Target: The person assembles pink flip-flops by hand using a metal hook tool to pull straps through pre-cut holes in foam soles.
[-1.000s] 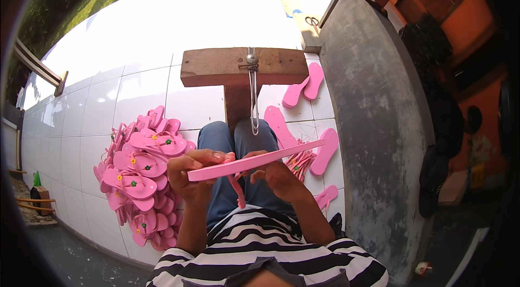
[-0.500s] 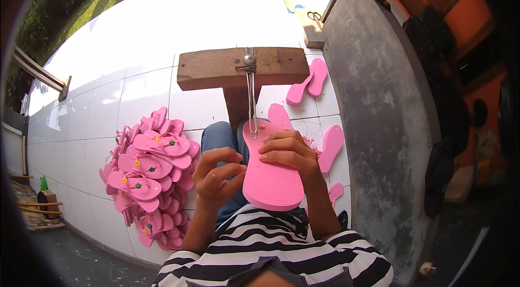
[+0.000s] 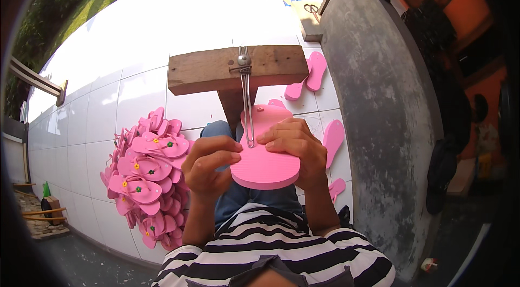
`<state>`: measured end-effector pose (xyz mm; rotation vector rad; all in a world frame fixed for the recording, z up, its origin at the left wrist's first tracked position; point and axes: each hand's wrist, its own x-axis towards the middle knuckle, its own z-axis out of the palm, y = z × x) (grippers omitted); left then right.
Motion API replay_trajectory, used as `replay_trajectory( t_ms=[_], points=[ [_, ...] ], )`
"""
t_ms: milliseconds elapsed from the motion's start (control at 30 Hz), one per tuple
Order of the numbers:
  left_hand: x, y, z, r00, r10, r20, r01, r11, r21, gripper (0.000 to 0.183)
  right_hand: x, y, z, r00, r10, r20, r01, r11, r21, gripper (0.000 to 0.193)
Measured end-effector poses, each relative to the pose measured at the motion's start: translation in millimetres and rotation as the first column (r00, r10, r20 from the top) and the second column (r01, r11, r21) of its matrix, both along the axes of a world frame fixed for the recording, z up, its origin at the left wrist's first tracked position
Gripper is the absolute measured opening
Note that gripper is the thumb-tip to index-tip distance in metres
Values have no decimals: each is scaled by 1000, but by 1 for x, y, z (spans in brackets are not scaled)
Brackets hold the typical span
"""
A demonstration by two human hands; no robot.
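Pink sandal sole [image 3: 265, 170] held above the lap, its broad end toward the wearer and its narrower end toward the wooden stand [image 3: 200, 73]. The right hand [image 3: 303, 151] grips the sole's right side: its fingers lie across the upper face, pressed down near the middle, the thumb hidden from view. The left hand [image 3: 211, 165] is at the opposite edge, its fingers curled with their tips at the margin; whether they pinch the sole cannot be told. A long metal wire loop [image 3: 247, 102] hangs from the crossbeam of the stand, its rounded lower end against the sole's upper face, between the two hands. A small reddish piece [image 3: 260, 109] sits at the narrow end. To the left, a heap of pink flip-flops [image 3: 142, 189], some bearing yellow and green flowers, rests on the white tiled floor [image 3: 100, 165]. To the right, further pink soles [image 3: 333, 143] lie beside a grey wall [image 3: 374, 124]. Beyond them, scissors [image 3: 311, 10] rest on a block [image 3: 311, 32].
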<state>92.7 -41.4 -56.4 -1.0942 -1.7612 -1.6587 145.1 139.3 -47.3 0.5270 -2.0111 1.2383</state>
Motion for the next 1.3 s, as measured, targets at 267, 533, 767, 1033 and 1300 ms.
replay_trajectory(
  t_ms=[267,533,767,1033,1300],
  points=[
    [4,4,16,986,-49,160,39,997,71,31,6,-9,0,992,49,118,-20,972,-236,43],
    [-4,9,38,892,-66,447,72,997,2,33,-5,-9,4,964,-226,138,237,969,-70,59],
    [-58,34,59,908,352,229,-278,913,-299,23,-64,-4,-13,804,-592,56,586,804,101,74],
    [-36,18,-16,920,216,328,-223,975,-18,15,-47,-17,-44,803,-537,258,591,773,-230,78],
    [35,21,-102,670,44,741,81,988,-131,20,40,-38,-126,705,-127,697,408,877,-253,24]
  ],
)
